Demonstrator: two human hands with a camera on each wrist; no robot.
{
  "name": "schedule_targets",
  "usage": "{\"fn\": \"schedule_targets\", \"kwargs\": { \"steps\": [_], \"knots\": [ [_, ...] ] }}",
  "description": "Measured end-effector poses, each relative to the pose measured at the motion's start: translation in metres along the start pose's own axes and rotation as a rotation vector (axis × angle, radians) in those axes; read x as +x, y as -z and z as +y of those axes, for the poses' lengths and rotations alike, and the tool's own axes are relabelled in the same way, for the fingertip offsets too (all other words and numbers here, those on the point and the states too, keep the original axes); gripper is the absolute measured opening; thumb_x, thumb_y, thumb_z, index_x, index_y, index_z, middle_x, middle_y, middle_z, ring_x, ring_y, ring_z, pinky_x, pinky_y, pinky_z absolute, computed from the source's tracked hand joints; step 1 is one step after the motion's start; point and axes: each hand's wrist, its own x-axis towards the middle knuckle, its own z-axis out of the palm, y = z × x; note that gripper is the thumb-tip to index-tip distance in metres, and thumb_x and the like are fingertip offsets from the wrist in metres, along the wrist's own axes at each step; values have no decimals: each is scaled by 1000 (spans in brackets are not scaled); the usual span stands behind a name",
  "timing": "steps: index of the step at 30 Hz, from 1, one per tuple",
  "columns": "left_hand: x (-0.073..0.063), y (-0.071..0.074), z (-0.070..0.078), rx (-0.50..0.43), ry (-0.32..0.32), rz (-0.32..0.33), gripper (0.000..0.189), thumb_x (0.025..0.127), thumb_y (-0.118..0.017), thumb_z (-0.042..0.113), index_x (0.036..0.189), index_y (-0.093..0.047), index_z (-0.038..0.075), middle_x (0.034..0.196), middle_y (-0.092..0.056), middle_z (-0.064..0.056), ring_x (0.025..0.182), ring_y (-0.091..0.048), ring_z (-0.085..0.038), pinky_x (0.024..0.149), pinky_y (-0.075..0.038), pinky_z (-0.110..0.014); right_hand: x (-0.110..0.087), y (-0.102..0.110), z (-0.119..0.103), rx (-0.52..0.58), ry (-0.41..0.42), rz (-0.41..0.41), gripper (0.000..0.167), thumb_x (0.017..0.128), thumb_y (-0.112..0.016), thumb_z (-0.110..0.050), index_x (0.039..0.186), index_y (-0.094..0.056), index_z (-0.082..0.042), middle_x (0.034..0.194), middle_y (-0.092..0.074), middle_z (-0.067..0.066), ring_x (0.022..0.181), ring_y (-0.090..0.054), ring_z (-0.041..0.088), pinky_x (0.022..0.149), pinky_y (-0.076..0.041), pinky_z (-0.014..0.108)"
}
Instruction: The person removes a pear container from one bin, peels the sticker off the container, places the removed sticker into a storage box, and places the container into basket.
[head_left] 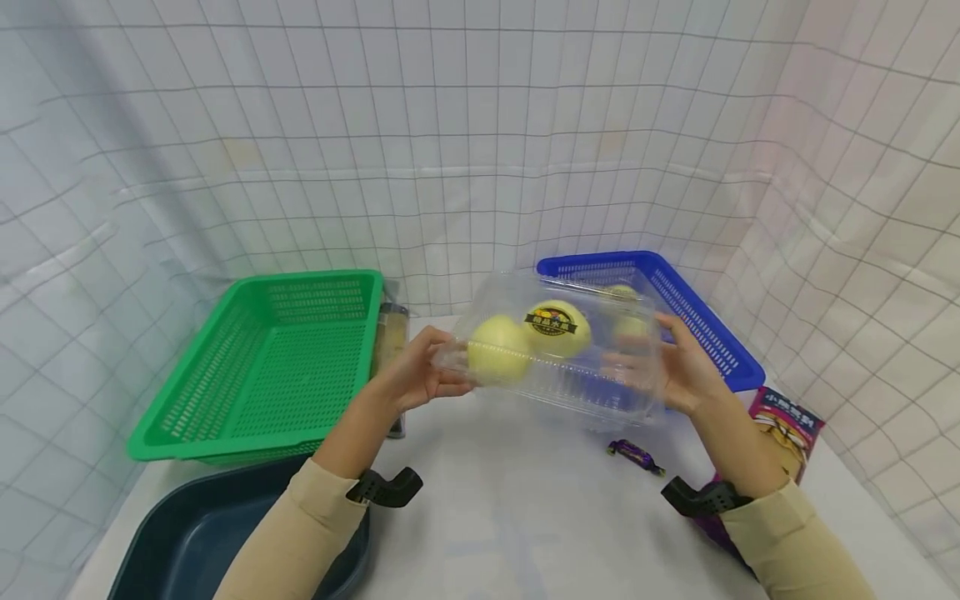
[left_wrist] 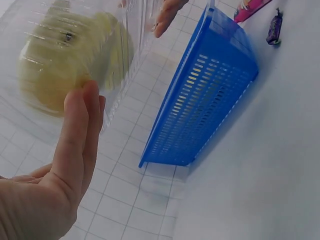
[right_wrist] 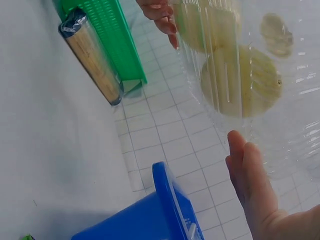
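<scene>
Both hands hold up a clear plastic clamshell box [head_left: 577,387], tilted, above the table and in front of the blue basket [head_left: 708,321]. Inside it are two round yellow-green fruits [head_left: 499,348], one under a black-and-yellow label [head_left: 551,321]. My left hand [head_left: 416,371] grips the box's left end; in the left wrist view its fingers [left_wrist: 75,132] lie against the plastic. At the right end, my right hand [head_left: 686,367] holds the box, some fingers showing through it. The right wrist view has that hand's fingertips [right_wrist: 245,155] on the underside.
A green basket [head_left: 300,400] stands at the left, a dark tub [head_left: 225,508] in front of it. Between the green basket and the left hand is a tan cylindrical package [head_left: 390,333]. A purple wrapped candy [head_left: 635,455] and a purple snack bag [head_left: 787,425] lie at the right.
</scene>
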Motion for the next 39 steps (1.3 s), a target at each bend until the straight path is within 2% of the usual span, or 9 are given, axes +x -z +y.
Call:
{"fn": "schedule_targets", "kwargs": {
  "steps": [8,14,19,23,26,30,33,36,39],
  "knots": [
    [-34,1,-6,-106,14,182,48,94,-40,23,133,-34,-5,117,-48,-20,85,-68,-27,68,-58,-31,13,-15,11,-47,-5,-72,75,105,-34,-36,150,8,6,121,-55,25,107,-61,43,92,-51,42],
    [-58,0,-16,-174,10,274,58,94,-42,23,143,-19,0,126,-38,-19,85,-65,-26,70,-57,-30,21,-20,23,-63,-3,-154,70,105,-30,-27,150,13,6,127,-48,22,110,-60,39,94,-50,38],
    [-72,-2,-28,-181,-15,331,64,94,-42,22,145,-8,7,140,-23,-20,83,-61,-25,72,-56,-29,25,-25,35,-82,-2,-111,58,106,-28,-26,146,-7,12,119,-56,24,106,-62,38,90,-52,36],
    [-79,-3,-37,-173,-57,359,62,94,-42,21,144,-8,7,146,-13,-17,81,-62,-24,72,-56,-28,30,-27,48,-114,14,-70,64,107,-27,-29,149,-2,13,113,-61,21,104,-63,35,89,-53,37],
    [-82,-3,-44,-163,-66,364,54,95,-41,22,140,-15,5,142,-19,-17,82,-63,-23,72,-56,-28,34,-26,57,-151,18,-16,68,107,-28,-33,151,2,10,116,-60,21,103,-64,33,90,-52,38],
    [-84,-4,-52,-125,-68,383,34,99,-39,23,126,-28,4,126,-38,-14,83,-65,-22,74,-55,-28,35,-21,68,-217,12,30,67,107,-25,-36,152,1,6,142,-35,33,107,-61,29,95,-49,40],
    [-87,-6,-59,-93,-73,403,41,102,-37,24,137,-34,2,122,-46,-12,88,-65,-19,83,-53,-32,36,-20,75,-260,22,41,67,107,-22,-38,153,2,6,152,-11,35,115,-57,28,98,-46,40],
    [-92,-9,-66,-77,-81,432,50,105,-36,26,151,-31,7,129,-46,-15,96,-62,-17,100,-44,-44,37,-22,83,-313,43,67,68,107,-21,-39,152,0,7,153,-10,35,125,-50,35,100,-45,39],
    [-95,-13,-73,-71,-93,489,51,106,-37,28,152,-31,8,133,-43,-18,98,-62,-17,103,-39,-49,39,-24,94,-357,59,99,68,107,-20,-40,151,-3,9,153,-13,36,133,-39,42,102,-43,42]
  ]
}}
